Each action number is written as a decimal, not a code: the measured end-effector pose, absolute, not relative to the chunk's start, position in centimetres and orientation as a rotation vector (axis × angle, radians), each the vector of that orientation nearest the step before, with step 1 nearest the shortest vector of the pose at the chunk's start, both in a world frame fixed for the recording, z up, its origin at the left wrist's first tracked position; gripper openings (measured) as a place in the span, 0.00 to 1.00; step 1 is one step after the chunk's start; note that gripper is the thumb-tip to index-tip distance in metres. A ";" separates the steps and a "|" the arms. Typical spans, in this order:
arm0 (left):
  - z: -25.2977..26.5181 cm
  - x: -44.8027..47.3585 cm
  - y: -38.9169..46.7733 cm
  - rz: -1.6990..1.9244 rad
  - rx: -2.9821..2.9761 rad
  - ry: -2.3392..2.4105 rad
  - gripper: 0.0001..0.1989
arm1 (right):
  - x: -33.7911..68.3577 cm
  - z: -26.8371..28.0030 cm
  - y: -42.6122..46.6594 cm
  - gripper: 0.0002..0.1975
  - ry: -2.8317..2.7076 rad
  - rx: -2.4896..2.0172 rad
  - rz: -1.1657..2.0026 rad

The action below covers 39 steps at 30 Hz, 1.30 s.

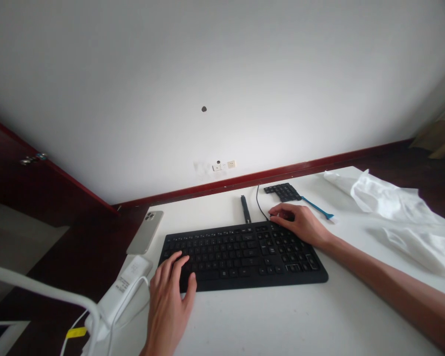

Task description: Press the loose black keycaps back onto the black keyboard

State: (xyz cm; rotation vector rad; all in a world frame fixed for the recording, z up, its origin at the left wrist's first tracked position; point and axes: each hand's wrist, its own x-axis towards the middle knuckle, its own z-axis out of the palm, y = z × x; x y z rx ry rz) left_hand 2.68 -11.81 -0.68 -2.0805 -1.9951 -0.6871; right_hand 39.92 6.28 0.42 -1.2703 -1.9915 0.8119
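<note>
A black keyboard (222,254) lies on the white table. My left hand (172,284) rests over its left end, fingers apart and bent, holding nothing. At the top right edge of the keyboard, near its cable (259,205), is my right hand (296,222). Its thumb and index finger are pinched together; whatever they hold is too small or hidden to name. Behind this hand lies a block of black keys (282,192), grouped closely together. A blue-handled brush (317,206) lies to the right of the block. A slim black tool (245,209) sits just behind the keyboard.
To the left are a phone (146,231) lying camera side up and a white power strip (124,284) with white cords. Crumpled white plastic (385,198) covers part of the table's right side. A wall with sockets (224,166) stands behind, and a dark red door (33,173) at left.
</note>
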 end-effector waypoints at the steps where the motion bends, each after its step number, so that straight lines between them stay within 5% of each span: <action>1: -0.7 2.7 -11.8 -0.688 -2.081 -1.993 0.16 | 39.9 0.5 6.3 0.14 -1.989 -1.270 0.817; 19: 4.7 6.1 -4.7 -0.651 -2.418 -1.797 0.16 | 40.2 0.6 6.3 0.14 -1.953 -1.250 0.856; 39: 1.6 5.3 -2.0 -0.528 -2.557 -1.832 0.20 | 40.0 2.2 4.7 0.09 -2.333 -0.894 0.646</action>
